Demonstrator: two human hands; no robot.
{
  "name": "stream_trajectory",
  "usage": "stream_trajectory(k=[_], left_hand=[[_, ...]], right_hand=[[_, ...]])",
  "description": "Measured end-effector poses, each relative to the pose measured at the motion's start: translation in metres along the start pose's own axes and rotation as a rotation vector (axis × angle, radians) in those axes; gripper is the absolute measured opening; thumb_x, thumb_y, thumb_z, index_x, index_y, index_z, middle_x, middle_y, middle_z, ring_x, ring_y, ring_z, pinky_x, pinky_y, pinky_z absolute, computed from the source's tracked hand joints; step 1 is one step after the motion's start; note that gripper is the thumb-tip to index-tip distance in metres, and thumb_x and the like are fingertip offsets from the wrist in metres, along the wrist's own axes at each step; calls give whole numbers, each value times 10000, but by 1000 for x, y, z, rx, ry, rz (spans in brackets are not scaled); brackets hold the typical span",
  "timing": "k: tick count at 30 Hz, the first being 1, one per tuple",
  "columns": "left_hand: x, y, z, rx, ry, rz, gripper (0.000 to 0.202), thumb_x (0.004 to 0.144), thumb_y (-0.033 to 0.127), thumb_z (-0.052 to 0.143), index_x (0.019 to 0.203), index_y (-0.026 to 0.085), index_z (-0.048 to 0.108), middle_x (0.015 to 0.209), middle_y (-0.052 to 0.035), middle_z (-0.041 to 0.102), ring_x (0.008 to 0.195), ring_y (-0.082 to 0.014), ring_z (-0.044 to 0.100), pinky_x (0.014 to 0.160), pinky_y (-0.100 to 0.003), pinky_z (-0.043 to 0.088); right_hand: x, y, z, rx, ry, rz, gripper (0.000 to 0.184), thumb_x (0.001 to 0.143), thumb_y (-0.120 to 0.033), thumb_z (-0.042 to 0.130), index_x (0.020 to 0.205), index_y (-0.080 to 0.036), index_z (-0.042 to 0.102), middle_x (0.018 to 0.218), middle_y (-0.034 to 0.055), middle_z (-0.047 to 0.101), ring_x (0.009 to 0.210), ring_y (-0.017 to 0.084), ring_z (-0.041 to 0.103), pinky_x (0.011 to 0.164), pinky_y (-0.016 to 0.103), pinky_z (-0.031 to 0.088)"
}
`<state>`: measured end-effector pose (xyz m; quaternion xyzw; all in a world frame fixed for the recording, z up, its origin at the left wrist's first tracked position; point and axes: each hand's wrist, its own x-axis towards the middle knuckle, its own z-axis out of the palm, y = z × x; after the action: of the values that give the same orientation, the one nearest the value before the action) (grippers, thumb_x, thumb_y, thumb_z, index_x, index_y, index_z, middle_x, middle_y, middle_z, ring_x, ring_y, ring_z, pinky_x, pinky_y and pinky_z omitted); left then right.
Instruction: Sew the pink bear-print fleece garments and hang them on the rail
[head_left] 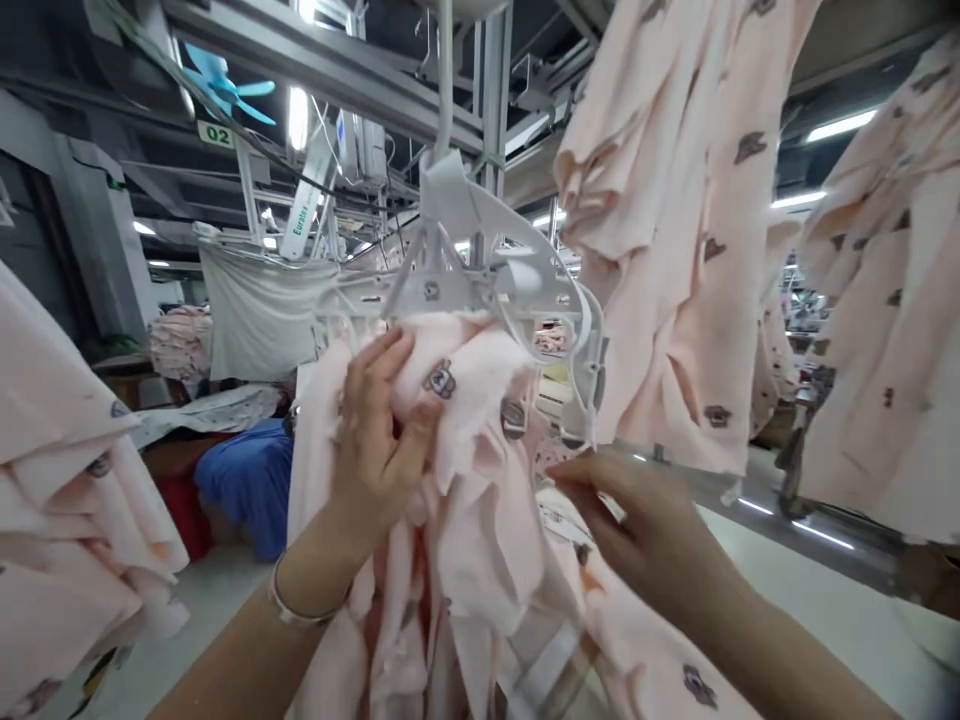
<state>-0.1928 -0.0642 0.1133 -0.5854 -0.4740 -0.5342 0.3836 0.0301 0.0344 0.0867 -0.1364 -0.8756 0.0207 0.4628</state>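
Observation:
A bundle of pale pink fabric pieces [480,480] with small grey bear prints hangs from a white plastic clamp hanger [487,270] on an overhead rail. My left hand [375,440] is raised and grips the top of the bundle just below the clamp, fingers curled into the cloth. My right hand [637,530] reaches in from the right at the bundle's lower right side, fingers drawn together near a white strip beside the fabric; what they pinch is not clear.
More pink printed garments hang at the upper right [675,230], far right [885,330] and left edge [67,500]. A white cloth [262,310] hangs behind. Blue and red bundles [240,480] sit on the floor. A metal rail [787,510] runs at right.

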Motion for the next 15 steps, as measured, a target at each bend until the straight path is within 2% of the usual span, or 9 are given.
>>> stream_trajectory(k=[2, 4, 5, 7, 10, 12, 13, 15], left_hand=[[4, -15, 6, 30, -59, 24, 305, 913, 352, 477, 1177, 201, 480, 1169, -89, 546, 1110, -240, 501, 991, -450, 370], [10, -23, 8, 14, -68, -15, 151, 912, 325, 483, 972, 202, 545, 894, -29, 594, 886, -192, 549, 883, -378, 408], [14, -25, 8, -47, -56, -71, 143, 923, 313, 462, 901, 200, 546, 797, -5, 572, 792, -166, 539, 816, -333, 418], [25, -30, 6, -250, -38, -204, 193, 942, 322, 422, 856, 195, 539, 720, 16, 528, 683, -133, 499, 678, -257, 405], [41, -36, 5, -495, -94, -294, 231, 938, 357, 422, 847, 180, 540, 726, 13, 521, 666, -120, 477, 606, -217, 382], [46, -41, 6, -528, -119, -281, 234, 927, 359, 433, 833, 175, 543, 721, 12, 520, 672, -124, 481, 613, -215, 387], [47, -43, 7, -514, -115, -265, 236, 925, 357, 430, 825, 175, 542, 712, 13, 516, 669, -125, 483, 613, -215, 386], [46, -46, 9, -415, -94, -230, 237, 931, 345, 408, 818, 179, 534, 691, 15, 506, 650, -128, 481, 603, -221, 374]], right_hand=[[26, -20, -5, -137, 123, -283, 184, 847, -118, 507, 980, -187, 614, 828, 46, 632, 744, 147, 592, 641, 267, 484], [48, -34, -14, -289, 157, -505, 320, 831, -48, 501, 1126, -163, 553, 1011, 73, 628, 887, 173, 571, 763, 318, 477], [59, -38, -17, -345, 132, -565, 375, 840, -34, 482, 1192, -158, 515, 1115, 80, 610, 965, 188, 558, 819, 343, 470], [80, -41, -22, -401, 74, -633, 428, 865, -33, 444, 1274, -159, 457, 1270, 79, 549, 1115, 211, 513, 913, 386, 441], [103, -39, -21, -450, 30, -733, 445, 885, -60, 457, 1317, -161, 422, 1398, 74, 446, 1258, 227, 415, 1008, 415, 376], [111, -39, -18, -549, -25, -828, 433, 905, -88, 453, 1331, -157, 421, 1389, 67, 461, 1284, 251, 380, 1044, 458, 319], [113, -39, -16, -582, -67, -863, 388, 913, -101, 450, 1297, -158, 468, 1335, 59, 517, 1274, 262, 390, 1048, 478, 303], [119, -40, -13, -559, -100, -867, 250, 907, -111, 466, 1095, -177, 617, 1108, 25, 652, 1180, 263, 475, 1014, 493, 327]])
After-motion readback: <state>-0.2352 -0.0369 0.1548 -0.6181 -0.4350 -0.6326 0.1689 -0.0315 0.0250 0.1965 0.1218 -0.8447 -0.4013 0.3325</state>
